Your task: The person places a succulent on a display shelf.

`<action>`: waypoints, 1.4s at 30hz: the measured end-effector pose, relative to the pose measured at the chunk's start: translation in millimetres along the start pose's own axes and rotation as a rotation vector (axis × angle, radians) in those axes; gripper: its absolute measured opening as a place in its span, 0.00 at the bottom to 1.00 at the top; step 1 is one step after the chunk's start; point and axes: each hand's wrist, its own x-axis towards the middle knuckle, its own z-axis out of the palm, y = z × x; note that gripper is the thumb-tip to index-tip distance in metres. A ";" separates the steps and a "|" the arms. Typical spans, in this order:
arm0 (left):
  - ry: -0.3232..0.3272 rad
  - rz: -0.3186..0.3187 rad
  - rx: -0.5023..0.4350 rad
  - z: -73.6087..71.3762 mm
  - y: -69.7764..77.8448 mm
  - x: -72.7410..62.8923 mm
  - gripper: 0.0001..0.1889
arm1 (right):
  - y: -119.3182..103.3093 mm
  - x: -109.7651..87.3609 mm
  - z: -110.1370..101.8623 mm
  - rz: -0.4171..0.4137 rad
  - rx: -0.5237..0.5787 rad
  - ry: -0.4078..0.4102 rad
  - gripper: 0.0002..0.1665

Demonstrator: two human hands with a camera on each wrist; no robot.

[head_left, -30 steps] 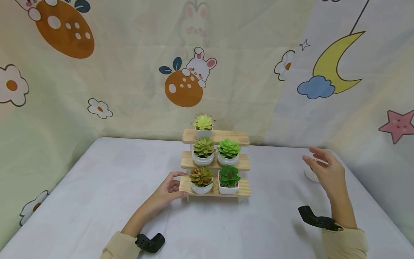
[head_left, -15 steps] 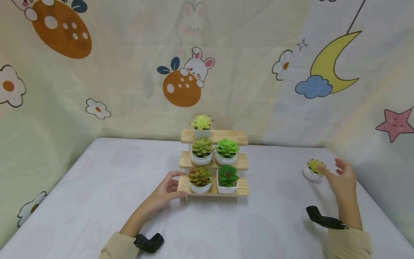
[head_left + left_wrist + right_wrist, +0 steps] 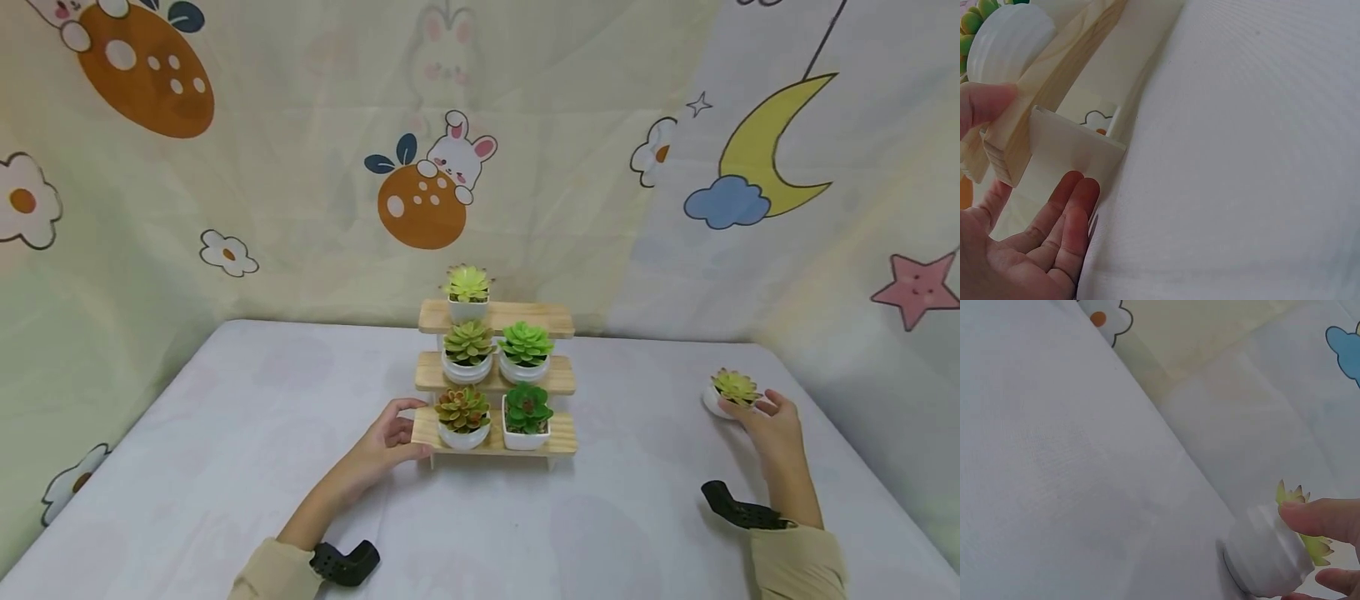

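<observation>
In the head view my left hand (image 3: 386, 442) holds the left end of the lowest plank of a three-tier wooden plant stand (image 3: 564, 433). The left wrist view shows that thumb on the plank's top, with other fingers (image 3: 1072, 231) near the white leg (image 3: 1075, 140). At the far right, my right hand (image 3: 776, 433) grips a small potted succulent (image 3: 735, 385) with yellow-green leaves, upright on the table. Its white pot (image 3: 1266, 553) has my thumb at the rim in the right wrist view, with fingers on the other side.
Potted succulents stand on the tiers: a pale green one (image 3: 468, 285) on top, an olive one (image 3: 468, 342) and a bright green one (image 3: 527, 343) in the middle, a reddish one (image 3: 462, 408) and a dark green one (image 3: 528, 407) below. A patterned cloth (image 3: 300, 167) hangs behind the table.
My right hand first shifts right, uncovering the yellow-green succulent, then comes down and left to its pot and takes hold of it. My left hand stays on the plant stand.
</observation>
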 end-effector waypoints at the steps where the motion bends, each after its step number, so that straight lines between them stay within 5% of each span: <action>1: 0.000 0.002 0.000 0.0 0.2 -0.1 0.33 | -0.4 -0.8 0.8 0.004 -0.003 0.002 0.57; 22: 0.002 -0.009 0.001 0.1 0.2 1.2 0.34 | 9.4 0.5 12.0 -0.056 -0.179 0.080 0.57; 42: 0.005 -0.011 -0.004 -0.3 -3.6 3.4 0.34 | 2.0 0.0 19.2 0.012 -0.090 0.121 0.55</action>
